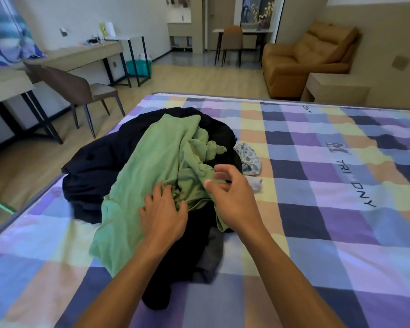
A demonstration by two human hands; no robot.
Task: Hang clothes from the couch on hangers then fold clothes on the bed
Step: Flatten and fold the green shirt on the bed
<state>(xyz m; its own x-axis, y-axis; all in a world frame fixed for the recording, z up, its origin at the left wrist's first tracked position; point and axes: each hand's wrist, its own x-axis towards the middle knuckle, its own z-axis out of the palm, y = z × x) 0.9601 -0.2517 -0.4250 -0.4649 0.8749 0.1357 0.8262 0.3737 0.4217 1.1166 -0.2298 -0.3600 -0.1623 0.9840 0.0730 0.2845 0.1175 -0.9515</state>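
Note:
A pile of clothes lies on the bed [317, 185], which has a checked cover. On top is a crumpled green garment [156, 166], over dark navy and black clothes [100, 162] and a grey piece [211, 254]. A small patterned white garment [250, 157] lies to the right of the pile. My left hand [163, 214] rests on the green garment with its fingers spread. Just above the green cloth's right fold hovers my right hand [232, 192], fingers loosely bent and holding nothing.
A tan couch [303, 58] stands at the back right beside a low side table [336, 88]. A brown chair [81, 91] and a desk [76, 55] stand left of the bed. A second chair and table are at the far wall.

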